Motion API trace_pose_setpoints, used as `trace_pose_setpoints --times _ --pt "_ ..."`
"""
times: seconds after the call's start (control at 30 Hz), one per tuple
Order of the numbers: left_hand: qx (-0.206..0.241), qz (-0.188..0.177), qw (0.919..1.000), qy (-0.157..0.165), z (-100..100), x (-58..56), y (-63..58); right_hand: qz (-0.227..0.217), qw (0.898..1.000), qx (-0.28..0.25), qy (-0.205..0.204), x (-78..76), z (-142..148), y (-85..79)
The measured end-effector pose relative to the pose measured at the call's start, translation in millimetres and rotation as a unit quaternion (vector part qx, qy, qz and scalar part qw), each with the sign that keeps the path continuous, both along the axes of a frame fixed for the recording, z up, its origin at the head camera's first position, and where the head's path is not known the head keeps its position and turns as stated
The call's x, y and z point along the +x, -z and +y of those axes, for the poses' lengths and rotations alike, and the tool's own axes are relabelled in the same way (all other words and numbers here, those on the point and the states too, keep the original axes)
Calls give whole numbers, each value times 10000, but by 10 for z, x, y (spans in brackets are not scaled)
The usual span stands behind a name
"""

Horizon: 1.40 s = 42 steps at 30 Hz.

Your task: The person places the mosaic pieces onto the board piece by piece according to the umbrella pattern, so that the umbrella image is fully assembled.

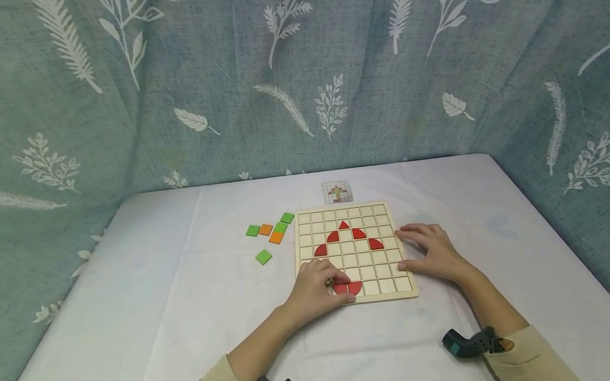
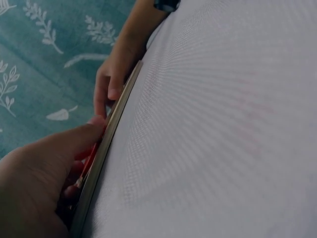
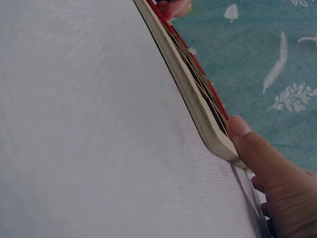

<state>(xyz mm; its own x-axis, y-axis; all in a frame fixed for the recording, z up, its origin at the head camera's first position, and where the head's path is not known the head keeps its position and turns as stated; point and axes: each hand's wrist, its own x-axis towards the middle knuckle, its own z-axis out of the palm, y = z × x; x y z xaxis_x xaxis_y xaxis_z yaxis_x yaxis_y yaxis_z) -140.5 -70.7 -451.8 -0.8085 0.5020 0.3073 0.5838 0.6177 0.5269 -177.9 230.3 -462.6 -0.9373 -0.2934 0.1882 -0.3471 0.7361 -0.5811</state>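
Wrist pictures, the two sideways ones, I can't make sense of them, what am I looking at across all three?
No machine here: a person works with bare hands and wears three cameras. The head view looks down on a white table. On it lies a wooden grid board holding red pieces, with green and orange tiles lying loose beside it and a small pattern card behind. The left hand presses a red piece on the board's near edge. The right hand rests flat against the board's right side. Each wrist camera sits low by the cloth, so it shows the board edge-on with that hand's thumb close up.
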Motion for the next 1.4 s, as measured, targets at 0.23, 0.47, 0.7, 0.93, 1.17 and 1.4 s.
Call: trace_pose_setpoints --times 0.23,0.47,0.7,0.93,1.17,1.4 --pt "133 -207 9997 -44 -48 -20 -61 -4 10000 12 -20 -1 -10 -8" --pt "489 -747 9960 51 -81 -44 -225 -9 10000 -14 9 5 -4 -20" --pt "888 -1419 9859 65 -178 -56 -419 47 10000 -25 30 5 -4 6" --pt "1175 -1153 9862 -157 -315 -132 -512 161 9998 -50 87 21 -7 8" --pt "1375 -1147 9835 -268 -491 -198 -613 0 9999 18 100 17 -3 -9" --pt "1320 -986 9843 -629 -691 -285 -680 23 10000 27 38 18 -12 -13"
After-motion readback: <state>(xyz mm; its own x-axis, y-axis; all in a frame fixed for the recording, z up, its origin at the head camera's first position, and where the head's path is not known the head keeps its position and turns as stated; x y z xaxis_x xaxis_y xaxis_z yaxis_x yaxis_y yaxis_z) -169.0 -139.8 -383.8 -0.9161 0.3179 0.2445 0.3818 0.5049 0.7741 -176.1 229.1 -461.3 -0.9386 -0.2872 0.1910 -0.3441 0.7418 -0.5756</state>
